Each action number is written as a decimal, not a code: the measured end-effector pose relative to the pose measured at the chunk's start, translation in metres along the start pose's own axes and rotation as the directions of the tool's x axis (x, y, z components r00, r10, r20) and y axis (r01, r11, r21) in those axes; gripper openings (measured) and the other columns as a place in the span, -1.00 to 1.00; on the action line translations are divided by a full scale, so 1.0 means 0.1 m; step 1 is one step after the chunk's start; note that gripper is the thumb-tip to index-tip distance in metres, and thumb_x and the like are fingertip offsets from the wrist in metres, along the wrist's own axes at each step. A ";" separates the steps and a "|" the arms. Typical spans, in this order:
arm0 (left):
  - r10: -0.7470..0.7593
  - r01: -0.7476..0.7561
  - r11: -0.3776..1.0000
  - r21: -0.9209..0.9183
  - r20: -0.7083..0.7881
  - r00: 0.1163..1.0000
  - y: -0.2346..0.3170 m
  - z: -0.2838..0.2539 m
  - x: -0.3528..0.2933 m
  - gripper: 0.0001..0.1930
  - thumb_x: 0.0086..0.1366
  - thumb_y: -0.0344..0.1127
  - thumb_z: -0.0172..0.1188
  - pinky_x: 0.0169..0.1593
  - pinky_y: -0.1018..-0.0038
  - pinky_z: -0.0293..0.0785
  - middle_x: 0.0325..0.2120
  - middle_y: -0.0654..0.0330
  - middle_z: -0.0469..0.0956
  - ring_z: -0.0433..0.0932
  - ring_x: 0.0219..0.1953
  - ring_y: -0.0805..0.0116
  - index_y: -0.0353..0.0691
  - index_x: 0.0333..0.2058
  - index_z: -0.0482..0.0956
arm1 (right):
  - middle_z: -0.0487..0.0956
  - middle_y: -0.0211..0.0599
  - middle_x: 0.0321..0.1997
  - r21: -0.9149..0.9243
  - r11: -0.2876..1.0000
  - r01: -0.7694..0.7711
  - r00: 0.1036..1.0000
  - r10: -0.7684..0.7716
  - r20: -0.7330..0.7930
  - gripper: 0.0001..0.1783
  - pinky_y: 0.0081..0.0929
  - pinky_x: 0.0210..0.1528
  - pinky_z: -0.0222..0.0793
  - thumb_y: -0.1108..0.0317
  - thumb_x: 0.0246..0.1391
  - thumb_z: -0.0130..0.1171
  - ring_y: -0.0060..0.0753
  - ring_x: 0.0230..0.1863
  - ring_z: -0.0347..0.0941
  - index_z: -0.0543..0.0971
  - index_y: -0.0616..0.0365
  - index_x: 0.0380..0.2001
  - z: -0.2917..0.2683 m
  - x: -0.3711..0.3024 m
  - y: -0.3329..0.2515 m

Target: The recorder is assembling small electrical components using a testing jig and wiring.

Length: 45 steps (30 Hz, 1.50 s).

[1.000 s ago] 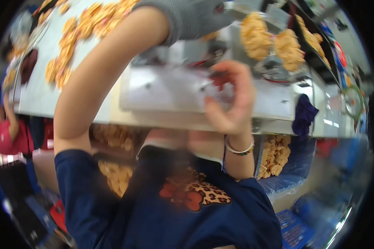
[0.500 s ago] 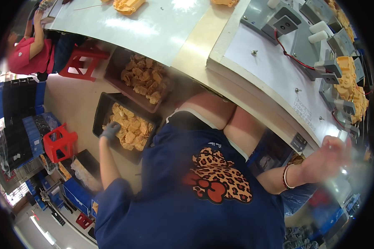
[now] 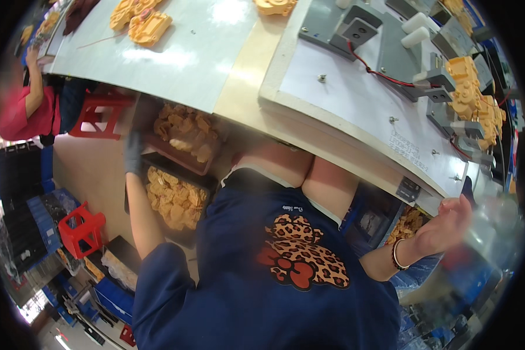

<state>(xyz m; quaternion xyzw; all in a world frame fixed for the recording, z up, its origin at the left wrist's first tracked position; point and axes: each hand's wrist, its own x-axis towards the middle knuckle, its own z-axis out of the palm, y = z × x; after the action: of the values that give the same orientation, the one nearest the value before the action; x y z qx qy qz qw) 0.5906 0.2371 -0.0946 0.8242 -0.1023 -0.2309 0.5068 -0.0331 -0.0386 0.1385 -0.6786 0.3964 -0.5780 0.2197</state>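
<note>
My left hand [image 3: 133, 154], in a grey glove, is stretched out beside the black bin [image 3: 135, 185], near its far left corner. Its fingers are blurred, and I cannot make out anything in them. Yellow plastic housings [image 3: 178, 198] fill that bin. Behind it, a reddish-brown bin [image 3: 199, 167] holds more yellow parts [image 3: 184, 131]. Off to the right, my right hand [image 3: 446, 226] is raised by the bench edge with fingers curled. A dark, pointed shape [image 3: 468, 190] juts up at its fingers; its kind is unclear. A beaded bracelet [image 3: 396, 255] circles that wrist.
Yellow housings [image 3: 149, 26] lie on the light workbench [image 3: 175, 64]. A white board [image 3: 332, 99] carries grey fixtures [image 3: 356, 32] with red wires. A red stool [image 3: 81, 228] stands on the floor at left. A co-worker in a red shirt [image 3: 20, 114] sits farther off.
My left hand has moved from the yellow housings in the black bin, away and slightly left, to the bin's far corner. My right hand remains raised, and the dark shape now shows at its fingers.
</note>
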 end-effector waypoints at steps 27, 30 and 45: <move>0.785 -0.975 0.170 -0.141 0.618 0.047 3.41 2.52 -2.04 -0.78 -0.18 -0.36 0.33 -0.27 0.22 0.41 -0.44 0.16 0.52 0.47 -0.37 0.05 -0.17 -0.45 0.58 | 0.51 -0.30 -0.44 -0.306 0.951 0.033 0.924 0.088 0.373 -0.79 -0.54 -0.37 0.48 0.48 -0.18 0.41 -0.36 -0.38 0.49 0.60 0.23 -0.41 0.41 0.70 0.03; 0.795 -0.978 0.163 -0.129 0.605 0.053 3.40 2.54 -2.03 -0.77 -0.18 -0.35 0.34 -0.27 0.22 0.41 -0.44 0.15 0.52 0.47 -0.37 0.05 -0.17 -0.45 0.58 | 0.50 -0.31 -0.49 -0.328 0.936 0.131 0.942 -0.015 0.335 -0.80 -0.50 -0.42 0.42 0.53 -0.24 0.38 -0.30 -0.39 0.45 0.60 0.20 -0.44 0.46 0.70 -0.01; 0.834 -0.987 0.138 -0.084 0.547 0.070 3.36 2.54 -2.06 -0.77 -0.17 -0.35 0.33 -0.26 0.22 0.41 -0.44 0.15 0.53 0.48 -0.38 0.05 -0.18 -0.44 0.58 | 0.47 -0.30 -0.55 -0.363 0.874 0.323 0.917 -0.194 0.349 -0.81 -0.42 -0.47 0.30 0.64 -0.34 0.25 -0.22 -0.51 0.37 0.54 0.19 -0.55 0.55 0.59 0.03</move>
<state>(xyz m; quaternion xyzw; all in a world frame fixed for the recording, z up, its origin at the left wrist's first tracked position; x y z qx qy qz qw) 0.3096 -0.0367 0.1624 0.5472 -0.7577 -0.0257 0.3546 0.0198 -0.0963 0.1592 -0.8370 0.3759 -0.3946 0.0490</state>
